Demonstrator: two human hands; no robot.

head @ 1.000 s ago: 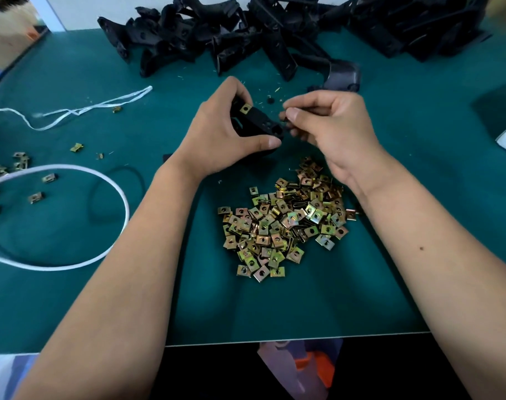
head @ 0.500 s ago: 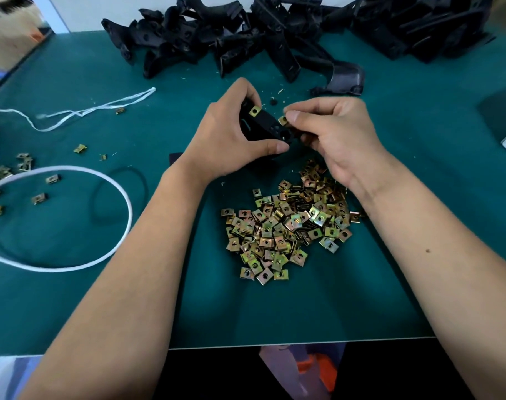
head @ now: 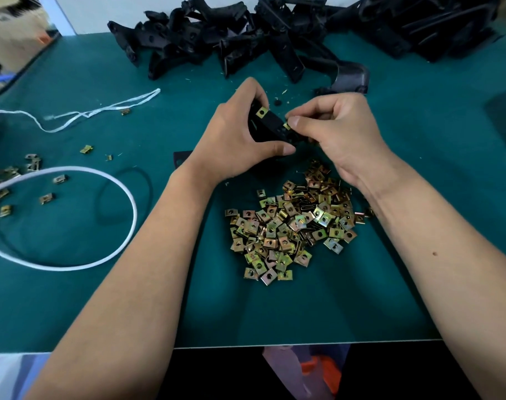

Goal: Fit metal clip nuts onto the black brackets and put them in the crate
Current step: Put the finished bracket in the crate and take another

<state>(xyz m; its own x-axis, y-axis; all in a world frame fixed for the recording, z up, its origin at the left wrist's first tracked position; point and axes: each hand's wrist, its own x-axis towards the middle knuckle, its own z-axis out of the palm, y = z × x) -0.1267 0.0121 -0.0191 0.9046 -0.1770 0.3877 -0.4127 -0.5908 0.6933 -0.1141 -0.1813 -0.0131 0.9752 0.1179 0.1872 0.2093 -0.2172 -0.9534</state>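
A teal-green bench (head: 73,298) fills my view, and along its far edge lies the biggest mass, a tangled heap of black brackets (head: 275,39) that look rigid and light, moulded plastic by my guess, with awkward arms that could snag one another. Nearer me sits the pile of clip nuts (head: 292,226), small folded brass-coloured metal squares, thin and springy I judge, easy to spill and best pinched by their flat faces. A white cord loop (head: 125,226) and a few stray clips (head: 47,198) lie off to the left. No crate shows here. My left hand (head: 237,142) is curled round the bracket in work (head: 272,127), holding it up off the bench just beyond the pile; one clip (head: 262,112) already sits on its upper end. My right hand (head: 341,131) has its grip pressed together on a second clip (head: 287,126), thumb and forefinger pinching it against the bracket's edge. I would hold the bracket by its thick body, since the clip likely needs a firm, square push to slide on.
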